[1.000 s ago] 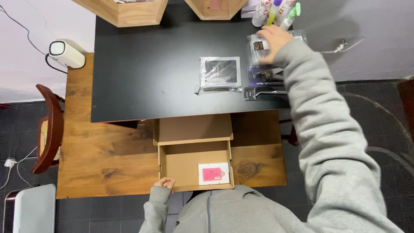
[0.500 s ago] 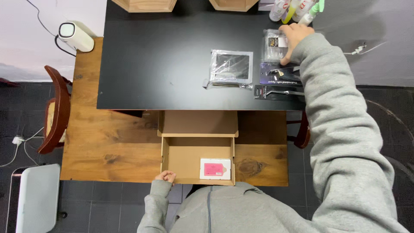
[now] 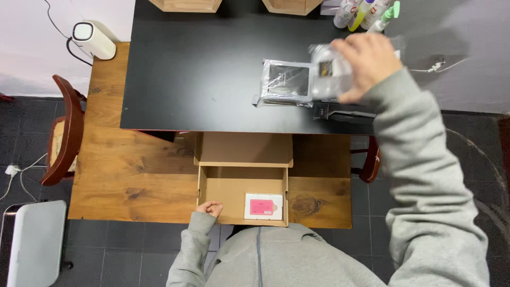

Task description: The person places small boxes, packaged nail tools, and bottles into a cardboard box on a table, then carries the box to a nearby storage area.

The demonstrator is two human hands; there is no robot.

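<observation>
The right hand (image 3: 366, 64) is up above the black surface (image 3: 202, 79), near its right edge. Its fingers (image 3: 348, 50) are closed around a small see-through packet (image 3: 329, 77) with something dark and a bit of yellow inside. The packet is lifted off the surface and looks blurry.

Just beside the packet, a flat clear bag (image 3: 284, 82) with a dark square in it lies on the black surface, near the front edge. A dark packet (image 3: 342, 112) lies under the hand, at the front right corner.

The left hand (image 3: 210, 208) is at the near left corner of an open brown box (image 3: 241, 183). Its fingers are curled in and touch the box's front wall. I cannot tell if they pinch it. The box sits on the wooden surface (image 3: 138, 175), at its front edge. A pink and white card (image 3: 263, 206) lies inside the box, in the near right corner.

Some bottles (image 3: 366, 13) stand at the far right edge of the black surface. A white gadget (image 3: 93, 38) sits at the far left corner of the wooden surface.
</observation>
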